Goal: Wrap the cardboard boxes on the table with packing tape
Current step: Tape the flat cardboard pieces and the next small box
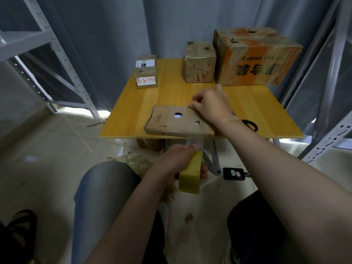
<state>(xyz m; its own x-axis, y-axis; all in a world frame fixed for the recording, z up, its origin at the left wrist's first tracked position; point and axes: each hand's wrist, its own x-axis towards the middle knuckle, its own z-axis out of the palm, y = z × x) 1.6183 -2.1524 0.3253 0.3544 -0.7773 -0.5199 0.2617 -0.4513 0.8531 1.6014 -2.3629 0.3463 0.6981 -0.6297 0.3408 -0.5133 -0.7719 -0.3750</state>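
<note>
A flat cardboard box (pixel 171 121) with a torn hole in its top lies at the front edge of the yellow table (pixel 266 111). My right hand (pixel 211 103) rests on the box's far right corner, fingers curled and pressing the tape end down. Below the table edge, my left hand (pixel 179 161) grips a yellow roll of packing tape (pixel 190 173). A clear strip of tape (pixel 196 143) stretches from the roll up over the box's front edge.
Two small stacked boxes (pixel 146 73) stand at the back left, a medium box (pixel 200 63) and a large orange-printed box (pixel 255 58) at the back right. A black object (pixel 250 125) lies right of my forearm. Metal shelving (pixel 47 54) flanks both sides. A black device (pixel 233 173) lies on the floor.
</note>
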